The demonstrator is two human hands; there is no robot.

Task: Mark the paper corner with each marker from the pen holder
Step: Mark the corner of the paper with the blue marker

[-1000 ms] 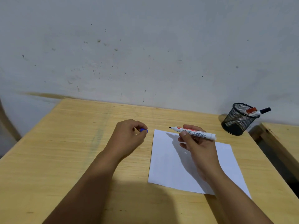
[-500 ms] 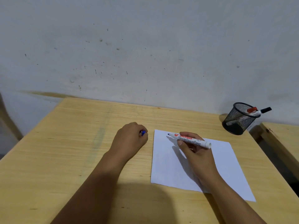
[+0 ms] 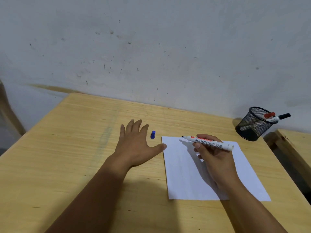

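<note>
A white sheet of paper (image 3: 185, 172) lies on the wooden table (image 3: 67, 148). My right hand (image 3: 213, 157) grips an uncapped white board marker (image 3: 208, 142), its dark tip just above the paper's far left corner. My left hand (image 3: 134, 147) lies flat and open on the table left of the paper, thumb touching the paper's edge. A small blue cap (image 3: 153, 134) rests on the table just beyond my left thumb. A black mesh pen holder (image 3: 254, 125) stands at the far right with two markers, a red-capped marker (image 3: 268, 115) and a black-capped marker (image 3: 282, 116).
A stained grey wall runs behind the table. A second wooden table (image 3: 296, 143) stands to the right across a narrow gap. Part of a chair (image 3: 8, 111) shows at the left edge.
My left hand has let the blue cap go onto the table and spread flat. My right hand has lowered the marker tip toward the paper's far left corner.
</note>
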